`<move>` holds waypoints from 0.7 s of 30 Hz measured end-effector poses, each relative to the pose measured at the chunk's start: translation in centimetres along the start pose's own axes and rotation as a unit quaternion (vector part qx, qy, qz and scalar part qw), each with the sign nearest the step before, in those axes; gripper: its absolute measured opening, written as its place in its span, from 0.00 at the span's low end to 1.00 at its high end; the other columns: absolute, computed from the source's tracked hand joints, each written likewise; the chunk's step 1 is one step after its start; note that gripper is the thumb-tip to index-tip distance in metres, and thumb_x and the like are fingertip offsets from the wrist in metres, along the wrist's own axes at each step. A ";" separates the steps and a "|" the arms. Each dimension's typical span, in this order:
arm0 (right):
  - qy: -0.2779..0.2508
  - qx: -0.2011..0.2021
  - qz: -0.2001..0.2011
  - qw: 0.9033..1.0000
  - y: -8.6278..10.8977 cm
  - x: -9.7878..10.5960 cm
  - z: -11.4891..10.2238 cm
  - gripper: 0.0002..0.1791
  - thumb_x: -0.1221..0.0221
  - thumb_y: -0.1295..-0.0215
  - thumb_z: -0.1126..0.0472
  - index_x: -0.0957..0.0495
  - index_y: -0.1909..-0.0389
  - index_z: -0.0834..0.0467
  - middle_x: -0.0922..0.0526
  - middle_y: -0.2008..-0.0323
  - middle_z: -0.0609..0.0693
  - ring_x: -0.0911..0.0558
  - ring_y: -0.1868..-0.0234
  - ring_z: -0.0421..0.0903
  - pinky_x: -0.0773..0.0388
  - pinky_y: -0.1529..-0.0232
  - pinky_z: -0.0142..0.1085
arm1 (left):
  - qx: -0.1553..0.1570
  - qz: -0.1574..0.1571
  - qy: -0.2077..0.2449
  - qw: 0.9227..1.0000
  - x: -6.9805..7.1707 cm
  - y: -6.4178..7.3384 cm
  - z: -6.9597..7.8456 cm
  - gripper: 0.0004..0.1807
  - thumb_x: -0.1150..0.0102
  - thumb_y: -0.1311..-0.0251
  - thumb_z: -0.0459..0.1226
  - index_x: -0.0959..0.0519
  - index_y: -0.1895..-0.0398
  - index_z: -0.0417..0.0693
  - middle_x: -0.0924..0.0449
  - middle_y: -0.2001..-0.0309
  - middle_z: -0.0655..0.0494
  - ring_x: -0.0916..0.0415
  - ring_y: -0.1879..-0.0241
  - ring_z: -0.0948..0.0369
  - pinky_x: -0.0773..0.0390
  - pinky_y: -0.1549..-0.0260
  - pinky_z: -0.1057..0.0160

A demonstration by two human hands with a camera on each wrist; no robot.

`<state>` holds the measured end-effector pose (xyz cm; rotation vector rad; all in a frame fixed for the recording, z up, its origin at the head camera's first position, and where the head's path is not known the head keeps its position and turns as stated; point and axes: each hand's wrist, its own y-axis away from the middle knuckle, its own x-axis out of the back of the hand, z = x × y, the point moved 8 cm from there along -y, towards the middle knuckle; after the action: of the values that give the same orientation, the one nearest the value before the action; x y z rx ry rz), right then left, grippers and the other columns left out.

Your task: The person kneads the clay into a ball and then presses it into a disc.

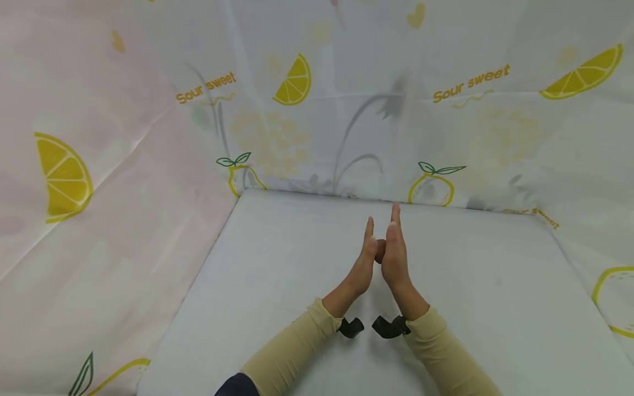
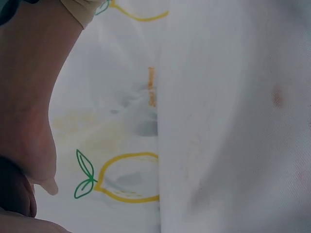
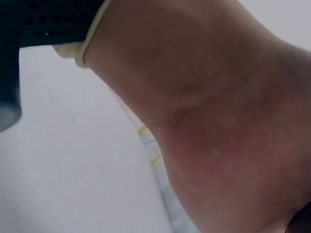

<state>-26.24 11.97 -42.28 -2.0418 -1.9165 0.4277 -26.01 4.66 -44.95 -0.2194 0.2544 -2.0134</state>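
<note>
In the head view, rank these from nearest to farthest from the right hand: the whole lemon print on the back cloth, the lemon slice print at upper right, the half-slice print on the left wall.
1. Whole lemon print, just behind the right hand.
2. Lemon slice print, upper right.
3. Half-slice print, far left wall.

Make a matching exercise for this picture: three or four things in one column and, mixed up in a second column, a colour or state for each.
1. left hand
2. sleeve
3. table
4. lemon slice

a. yellow, printed on the cloth wall
b. beige
c. white
d. fingers straight, palm facing the right hand

Pairs: 1-d, 2-b, 3-c, 4-a
</note>
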 end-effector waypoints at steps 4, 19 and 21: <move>-0.024 -0.027 -0.008 0.999 -0.4 0.2 0.8 0.34 0.72 0.17 0.44 0.64 0.17 0.49 0.45 0.91 0.40 0.46 0.90 0.35 0.44 0.86 0.29 | -0.012 -0.008 -0.004 1.000 -0.1 0.0 0.3 0.48 0.85 0.27 0.69 0.73 0.18 0.48 0.77 0.18 0.51 0.76 0.20 0.57 0.66 0.25 0.41; 0.052 -0.035 -0.006 0.998 0.8 0.2 1.5 0.30 0.76 0.16 0.60 0.66 0.19 0.60 0.53 0.21 0.55 0.54 0.22 0.42 0.63 0.22 0.45 | -0.057 0.007 -0.020 0.998 1.2 -0.5 1.7 0.51 0.85 0.29 0.71 0.73 0.19 0.44 0.78 0.18 0.51 0.80 0.21 0.57 0.69 0.25 0.45; 0.070 -0.011 -0.003 0.998 1.1 0.1 2.3 0.30 0.75 0.16 0.60 0.66 0.18 0.57 0.40 0.26 0.61 0.52 0.22 0.43 0.63 0.22 0.45 | -0.051 0.019 -0.017 0.998 1.5 -0.4 1.6 0.51 0.85 0.29 0.71 0.72 0.18 0.45 0.77 0.18 0.52 0.79 0.21 0.58 0.69 0.25 0.45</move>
<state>-26.23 12.06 -44.84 -2.0215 -1.8518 0.2567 -26.62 3.34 -43.25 -0.3105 0.3377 -1.9603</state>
